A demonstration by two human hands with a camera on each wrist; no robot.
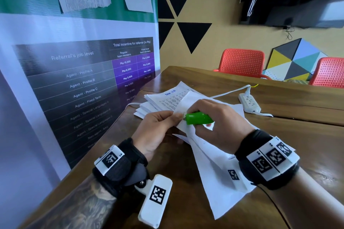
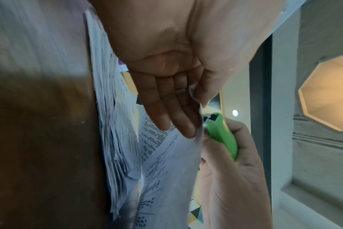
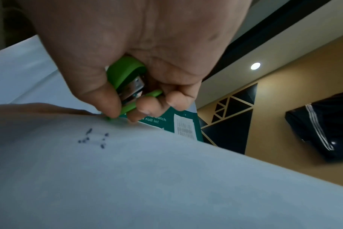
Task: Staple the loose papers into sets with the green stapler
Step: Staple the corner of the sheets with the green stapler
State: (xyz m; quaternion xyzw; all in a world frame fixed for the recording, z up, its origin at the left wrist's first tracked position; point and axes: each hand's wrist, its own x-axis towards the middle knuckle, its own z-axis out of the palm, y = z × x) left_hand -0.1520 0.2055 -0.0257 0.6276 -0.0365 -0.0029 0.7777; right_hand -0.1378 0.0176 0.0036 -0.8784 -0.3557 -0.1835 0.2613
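My right hand [image 1: 210,117] grips the small green stapler [image 1: 199,118], thumb on top and fingers curled underneath [image 3: 145,106]. The stapler's mouth [image 2: 211,119] sits on the corner of a lifted set of white papers [image 1: 214,154]. My left hand [image 1: 158,126] pinches that same corner between thumb and fingers [image 2: 186,124], right beside the stapler's nose. The sheets hang from the corner down toward me over the table. A stack of printed papers [image 1: 163,98] lies on the wooden table [image 1: 288,135] just beyond both hands.
A white power strip [image 1: 249,103] with its cord lies on the table to the right of the stack. A large printed banner [image 1: 74,72] stands along the table's left edge. Two red chairs [image 1: 242,61] stand behind the far side.
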